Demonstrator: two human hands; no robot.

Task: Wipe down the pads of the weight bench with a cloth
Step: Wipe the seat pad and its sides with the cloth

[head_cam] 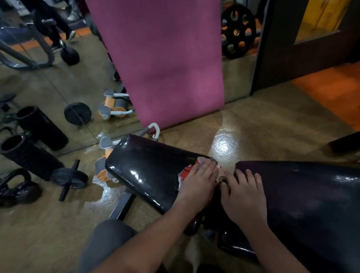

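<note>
Glossy tan flooring with a bright glare patch fills the middle of the frame, turning orange at upper right beside a dark door frame. At lower centre the left hand (199, 181) lies flat, fingers straight, pressing a cloth (187, 171) of white and red, mostly hidden beneath it, onto the torn inner end of the small seat pad (147, 168). That pad is shiny black vinyl, a rounded rectangle whose long axis runs from centre toward the left of the frame. Just beside it, across a narrow gap, the right hand (243, 196) rests released, fingers loosely spread on the tip of the long back pad (315, 213), a tapered black slab widening toward the right edge. Beyond the bench, a purple exercise mat (155, 41) leans upright against a wall mirror at top centre. At lower left lie ribbed black foam rollers (32, 153), an ab wheel (69, 178) and kettlebells (5, 189).
</note>
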